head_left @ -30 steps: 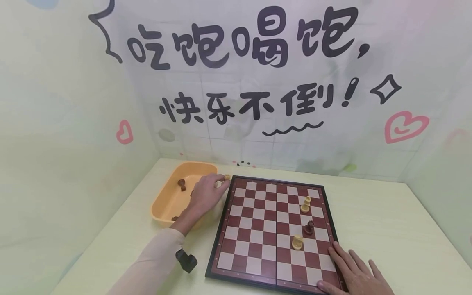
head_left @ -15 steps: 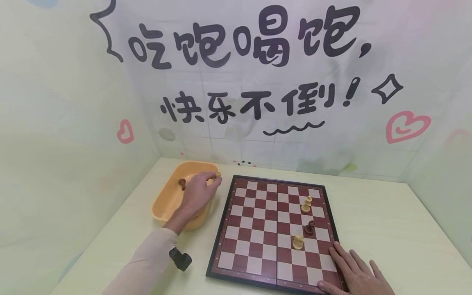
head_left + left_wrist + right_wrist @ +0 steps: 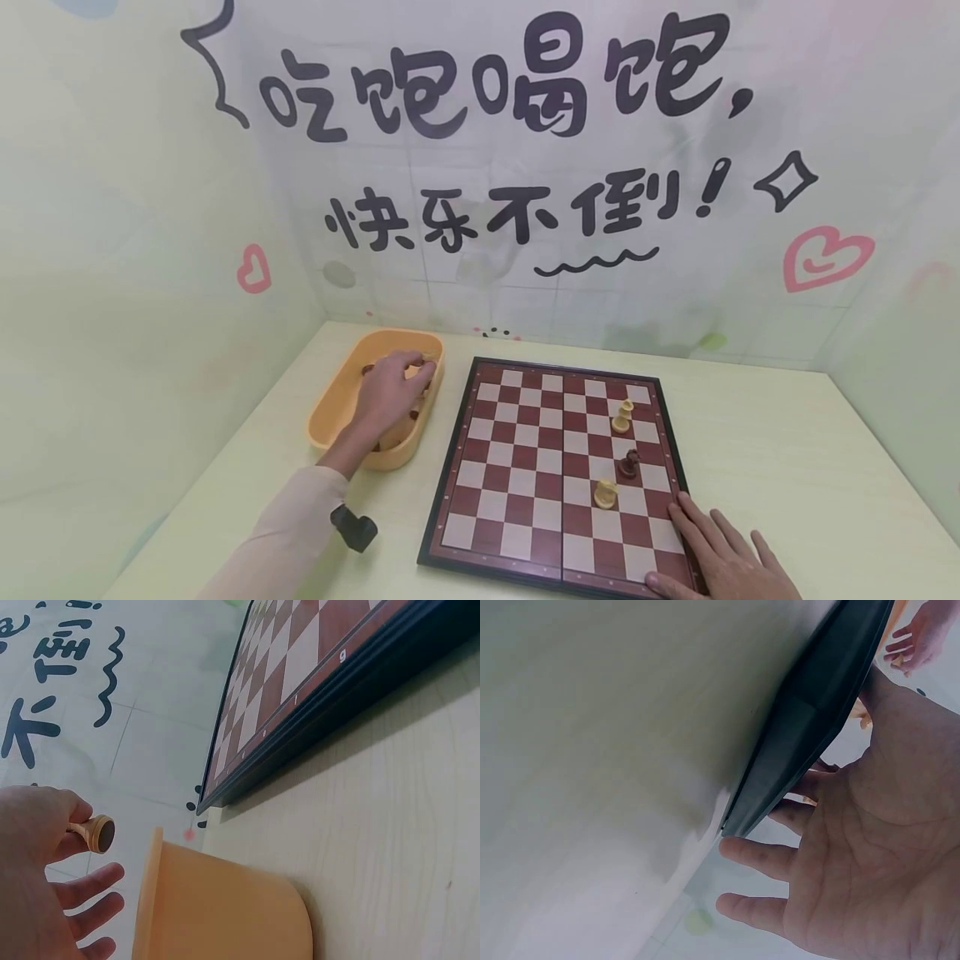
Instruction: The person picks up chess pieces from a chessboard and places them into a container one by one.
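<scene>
My left hand (image 3: 392,390) is over the yellow-orange plastic basin (image 3: 324,429). Its thumb and index finger pinch a pale chess piece (image 3: 99,833), dark base outward, while the other fingers spread loosely in the left wrist view. Dark chess pieces lie in the basin, partly hidden by the hand. My right hand (image 3: 731,557) rests with extended fingers on the near right edge of the chessboard (image 3: 517,467); the right wrist view shows it along the board's dark side (image 3: 795,735). Standing on the board are two pale pieces (image 3: 605,494) and a dark one (image 3: 628,463).
The pale wooden table (image 3: 795,450) carries both board and basin, with a gap between them. A printed curtain-like wall (image 3: 570,308) rises behind, and similar walls stand at both sides. A black wrist mount (image 3: 354,529) sits at the left cuff.
My left hand has moved left from beside the board's far left corner to over the basin, carrying the pale chess piece. The right hand and the pieces on the board have stayed put.
</scene>
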The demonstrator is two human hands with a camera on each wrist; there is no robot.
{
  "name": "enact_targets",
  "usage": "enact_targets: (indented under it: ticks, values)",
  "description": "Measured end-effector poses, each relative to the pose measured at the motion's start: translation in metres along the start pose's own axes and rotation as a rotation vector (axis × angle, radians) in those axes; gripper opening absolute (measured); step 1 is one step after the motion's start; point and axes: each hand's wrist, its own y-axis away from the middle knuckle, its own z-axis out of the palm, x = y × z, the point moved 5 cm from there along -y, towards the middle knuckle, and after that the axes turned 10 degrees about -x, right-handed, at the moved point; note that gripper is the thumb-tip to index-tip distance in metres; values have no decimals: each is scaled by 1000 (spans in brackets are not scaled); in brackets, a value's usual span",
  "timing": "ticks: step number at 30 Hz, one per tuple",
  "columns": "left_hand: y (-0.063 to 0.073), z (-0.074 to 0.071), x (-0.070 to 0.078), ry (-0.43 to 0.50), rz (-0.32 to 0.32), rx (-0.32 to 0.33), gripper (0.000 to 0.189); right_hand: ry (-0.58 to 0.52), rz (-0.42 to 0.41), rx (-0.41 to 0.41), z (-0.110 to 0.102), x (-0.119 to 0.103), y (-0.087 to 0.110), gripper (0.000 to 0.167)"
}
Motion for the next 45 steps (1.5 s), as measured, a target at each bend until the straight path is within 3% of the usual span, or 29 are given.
enact_targets:
  ticks: [24, 34, 45]
  values:
    - [1, -18, -20, 5, -49, 3, 42, -3, 12, -23, 1, 0, -2, 105]
    - [1, -24, -24, 1, -55, -15, 45, 18, -19, 54, 1, 0, -1, 102]
    - [1, -25, -29, -8, -63, -11, 39, 6, -4, 3, 3, 2, -1, 103]
